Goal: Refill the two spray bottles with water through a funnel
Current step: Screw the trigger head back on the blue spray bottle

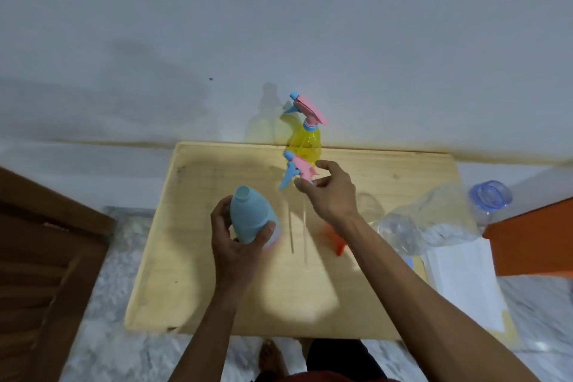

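Note:
My left hand [235, 245] grips the blue spray bottle [252, 215] round its lower body; its neck is open, with no head on it. My right hand [330, 192] pinches that bottle's pink and blue spray head [294, 171] above the table, and its clear dip tube [305, 232] hangs down from it. The yellow spray bottle [305, 141], with its own pink and blue head on, stands upright at the table's far edge. An orange funnel [336, 240] lies on the table, partly hidden by my right forearm.
The low wooden table [223, 304] stands against a white wall. A big clear water bottle [434, 220] with a blue neck lies at its right edge. White paper [462, 282] and an orange box [533, 239] sit to the right, a dark wooden panel [40, 257] to the left.

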